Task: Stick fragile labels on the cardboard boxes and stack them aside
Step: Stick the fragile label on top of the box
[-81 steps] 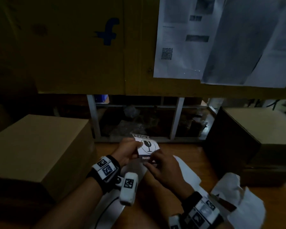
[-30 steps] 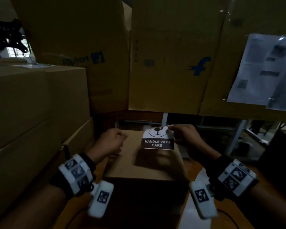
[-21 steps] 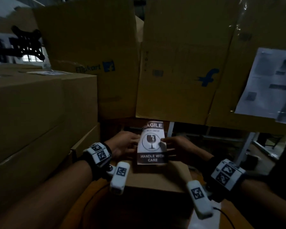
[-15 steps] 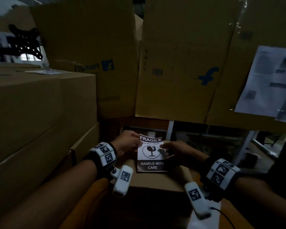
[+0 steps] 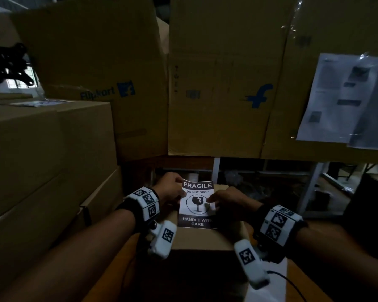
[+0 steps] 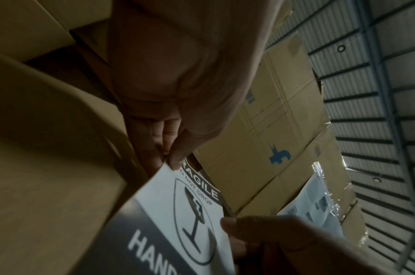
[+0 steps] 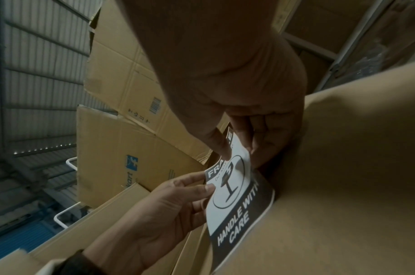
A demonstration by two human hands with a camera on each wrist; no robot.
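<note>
A white and black fragile label [image 5: 196, 203] lies tilted over the top of a small brown cardboard box [image 5: 203, 238] in front of me. Its lower edge touches the box; the upper part is still lifted. My left hand [image 5: 183, 194] pinches the label's upper left edge, seen close in the left wrist view [image 6: 171, 160]. My right hand [image 5: 208, 200] pinches the right edge, thumb on the printed face [image 7: 234, 154]. The right wrist view shows the label [image 7: 237, 201] curving down onto the box [image 7: 343, 167].
Large cardboard boxes [image 5: 42, 160] are stacked close on the left. Flattened cartons with blue logos [image 5: 216, 83] stand behind, and printed sheets under plastic [image 5: 345, 99] hang at the right. A white paper sheet [image 5: 268, 290] lies at the lower right on the wooden table.
The label went from being peeled over the table to being held over the small box. Both hands have lowered it, so its bottom edge now rests on the box top.
</note>
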